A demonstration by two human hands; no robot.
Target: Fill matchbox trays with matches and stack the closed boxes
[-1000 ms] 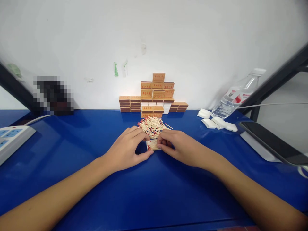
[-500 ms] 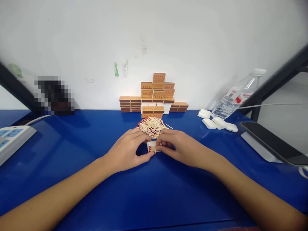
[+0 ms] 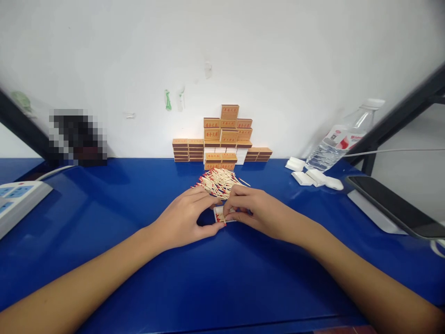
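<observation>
A small white matchbox tray [image 3: 219, 210] lies on the blue table between my hands, with several red-tipped matches [image 3: 219, 217] inside. My left hand [image 3: 187, 212] grips it from the left, thumb at the near edge and fingers at the far edge. From the right, my right hand [image 3: 252, 206] pinches a match [image 3: 225, 221] over the tray, its red head pointing toward me. The curled fingers of that hand hide the tray's right part. Just beyond both hands spreads a loose pile of matches [image 3: 219, 181].
Stacked matchboxes [image 3: 229, 137] stand against the wall behind the pile. To the right are white plastic pieces [image 3: 301, 178], a leaning water bottle [image 3: 328, 144] and a phone [image 3: 396, 204] on a white stand. A power strip [image 3: 21, 199] sits at the left edge of the blue table [image 3: 222, 287].
The tray has shifted slightly right and toward me, along with my left fingertips. My right fingers have moved slightly left over it, still pinching the match.
</observation>
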